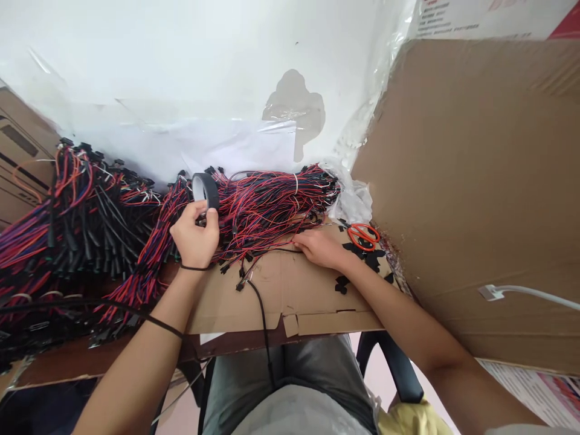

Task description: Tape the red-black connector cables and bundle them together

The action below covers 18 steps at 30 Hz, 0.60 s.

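Note:
My left hand (pixel 196 234) is closed around a roll of black tape (pixel 210 192), held up in front of the wires. The fingers of my right hand (pixel 317 246) pinch a thin red and black wire lead (pixel 278 244) low over the cardboard sheet (pixel 276 290). Just behind both hands lies a thick bundle of red, black and blue wires (pixel 267 196), tied with white bands. A black cable (pixel 263 317) with bared ends near the small connectors runs down over the front edge to my lap.
Large heaps of wire leads (pixel 99 223) with black connectors fill the left side. Orange-handled scissors (pixel 363 237) and black tape scraps (pixel 372 261) lie to the right. A tall cardboard box (pixel 462 181) bounds the right, with a white cable (pixel 534 293) before it.

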Tool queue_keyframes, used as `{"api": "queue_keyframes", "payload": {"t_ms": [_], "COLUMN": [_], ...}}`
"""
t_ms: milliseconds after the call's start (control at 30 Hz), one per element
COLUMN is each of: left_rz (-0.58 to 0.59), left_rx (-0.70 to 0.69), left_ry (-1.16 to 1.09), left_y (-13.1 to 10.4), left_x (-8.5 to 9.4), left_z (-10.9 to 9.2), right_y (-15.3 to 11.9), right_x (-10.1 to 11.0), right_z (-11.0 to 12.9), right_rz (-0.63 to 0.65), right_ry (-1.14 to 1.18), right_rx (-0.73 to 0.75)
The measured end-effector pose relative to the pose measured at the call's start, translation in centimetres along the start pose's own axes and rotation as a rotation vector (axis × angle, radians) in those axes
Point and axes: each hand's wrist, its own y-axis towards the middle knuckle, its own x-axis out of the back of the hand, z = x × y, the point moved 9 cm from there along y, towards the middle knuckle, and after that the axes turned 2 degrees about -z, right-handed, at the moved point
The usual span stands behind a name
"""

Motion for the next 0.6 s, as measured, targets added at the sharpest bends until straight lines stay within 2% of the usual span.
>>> {"api": "queue_keyframes", "payload": {"t_ms": [100,167,333,400,533,600], "left_rz": [-0.038,-0.007,0.211,0.262,0.231,0.367], "left_rx": [0.029,0.004,-0.229,-0.299,-0.426,-0.561], "left_ry": [-0.047,0.001,0.243,0.278,0.177,0.075], "left_y": [-0.2,-0.3,-0.6,-0.7,-0.9,-2.0], "left_x": [0.4,0.0,-2.4,-2.8,-1.8,-2.5], "left_z": [-0.3,-0.6,-1.2,-1.4,-3.3,-5.2], "right_y": [0.0,0.0,0.1,0.1,0.0,-0.1], "right_x": [0.0,-0.1,-0.2,0.0,0.7,1.0], "right_z": [0.3,0.2,-1.1,-1.5,-1.9,-2.2], "right_rz": [-0.015,-0.011,0.022,0.029,0.045,0.045], "right_ry": [-0.001,0.009,0.03,0.035,0.017,-0.008], "right_rx": [0.027,0.021,-0.075,-0.1,-0.124,-0.148]}}
